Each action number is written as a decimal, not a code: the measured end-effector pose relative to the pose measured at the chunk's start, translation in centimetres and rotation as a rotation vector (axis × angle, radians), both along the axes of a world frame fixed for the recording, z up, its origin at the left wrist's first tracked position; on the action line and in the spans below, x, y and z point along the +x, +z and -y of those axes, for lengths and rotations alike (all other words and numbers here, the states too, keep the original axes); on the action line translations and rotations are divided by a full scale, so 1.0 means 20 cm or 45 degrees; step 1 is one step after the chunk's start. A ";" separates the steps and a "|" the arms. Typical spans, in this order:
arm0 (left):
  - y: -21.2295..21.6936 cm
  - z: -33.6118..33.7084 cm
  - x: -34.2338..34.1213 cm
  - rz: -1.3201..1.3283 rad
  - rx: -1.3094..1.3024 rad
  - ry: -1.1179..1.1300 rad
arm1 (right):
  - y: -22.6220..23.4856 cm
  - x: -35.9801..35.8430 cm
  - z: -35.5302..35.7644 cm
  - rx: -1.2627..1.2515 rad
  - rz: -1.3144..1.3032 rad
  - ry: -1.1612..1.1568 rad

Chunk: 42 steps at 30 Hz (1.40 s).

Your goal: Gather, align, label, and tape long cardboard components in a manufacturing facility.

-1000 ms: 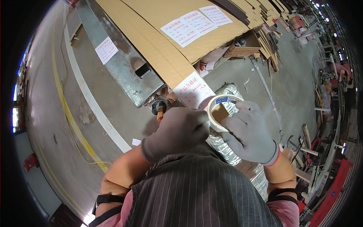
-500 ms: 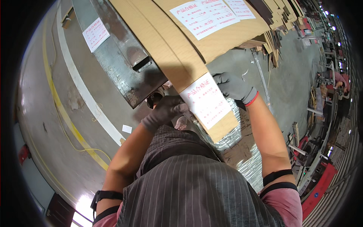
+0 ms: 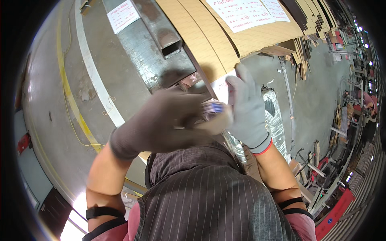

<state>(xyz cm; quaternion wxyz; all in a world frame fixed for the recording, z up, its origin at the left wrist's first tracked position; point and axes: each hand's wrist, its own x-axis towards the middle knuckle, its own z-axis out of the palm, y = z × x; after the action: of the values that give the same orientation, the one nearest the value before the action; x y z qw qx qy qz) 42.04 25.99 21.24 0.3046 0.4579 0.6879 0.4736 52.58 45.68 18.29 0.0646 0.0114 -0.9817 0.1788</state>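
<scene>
My left hand point(image 3: 161, 120), in a dark grey glove and blurred by motion, is raised close to the camera. Its fingers close around what looks like a roll of tape point(image 3: 217, 107), with blue and white inside and a tan rim. My right hand point(image 3: 247, 110), in a lighter grey glove with a red cuff edge, has its fingers stretched over the end of a long wood-coloured board point(image 3: 201, 42). A white label point(image 3: 219, 86) with red print lies on that board end, partly hidden by both hands. Beside the board is a dark metal piece with a square tube end point(image 3: 172, 47).
More white labels point(image 3: 245, 16) lie on the wider board, and another label point(image 3: 122, 17) on the metal surface. Stacked board strips point(image 3: 299, 52) stand at the far right. Silvery film wrapping point(image 3: 275, 120) lies beyond my right hand. Yellow floor line point(image 3: 70, 96) at left.
My left hand has left the board's label edge and risen toward the camera with the tape roll. My right hand has shifted from the board's edge onto the label. The view has shifted slightly.
</scene>
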 end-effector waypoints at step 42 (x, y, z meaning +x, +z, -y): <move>-0.89 -0.31 0.29 1.035 0.662 0.378 | 0.07 -0.11 -0.24 -0.758 0.375 -0.150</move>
<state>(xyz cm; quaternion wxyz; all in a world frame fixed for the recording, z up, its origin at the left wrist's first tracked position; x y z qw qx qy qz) 47.84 32.14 3.46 0.3531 0.1944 0.4304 0.8076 50.40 50.38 19.65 -0.0670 -0.0905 -0.8842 0.4533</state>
